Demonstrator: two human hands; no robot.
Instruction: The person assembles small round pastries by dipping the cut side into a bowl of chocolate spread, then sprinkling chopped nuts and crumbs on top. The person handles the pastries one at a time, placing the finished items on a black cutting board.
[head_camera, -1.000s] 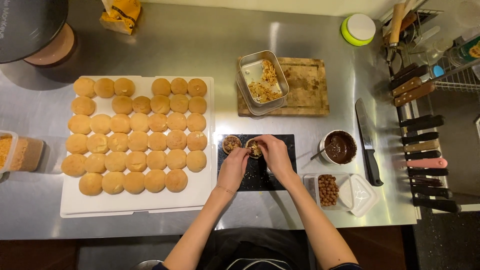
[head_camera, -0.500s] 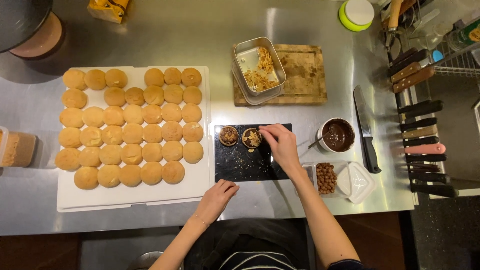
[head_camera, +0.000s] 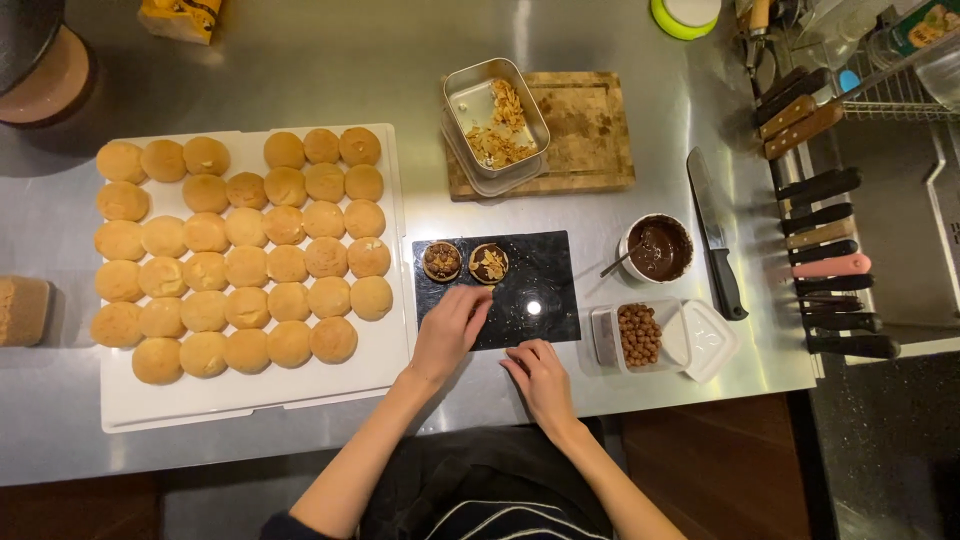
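- The left hand (head_camera: 450, 330) lies open and flat at the lower left edge of the black slab (head_camera: 497, 290) in the middle of the frame, fingers pointing up towards the two small tarts; it grips nothing.
- The right hand (head_camera: 540, 378) rests palm down, fingers loosely spread, on the tabletop (head_camera: 640, 60) just below the slab's lower edge, its fingertips touching that edge; it holds nothing either.
- On the upper left part of the slab sit two round dark tarts side by side: the left tart (head_camera: 441, 260) with crumbly bits on top, the right tart (head_camera: 489, 263) with pale flakes on top. They are close to each other, and the left hand's fingertips are just below the right tart without touching it.
- To the left of the slab, a white board (head_camera: 250, 395) carries rows of round golden buns (head_camera: 245, 265), set in two blocks.
- Above the slab, a metal tin (head_camera: 496, 122) with pale flakes inside stands on a wooden board (head_camera: 590, 130).
- To the right of the slab stands a bowl of melted chocolate (head_camera: 657, 248) with a spoon handle sticking out, and below it an open plastic box of small brown balls (head_camera: 640, 335).
- A black-handled knife (head_camera: 715, 235) lies beside the bowl, and more knives (head_camera: 830, 260) hang in a row at the right of the frame.
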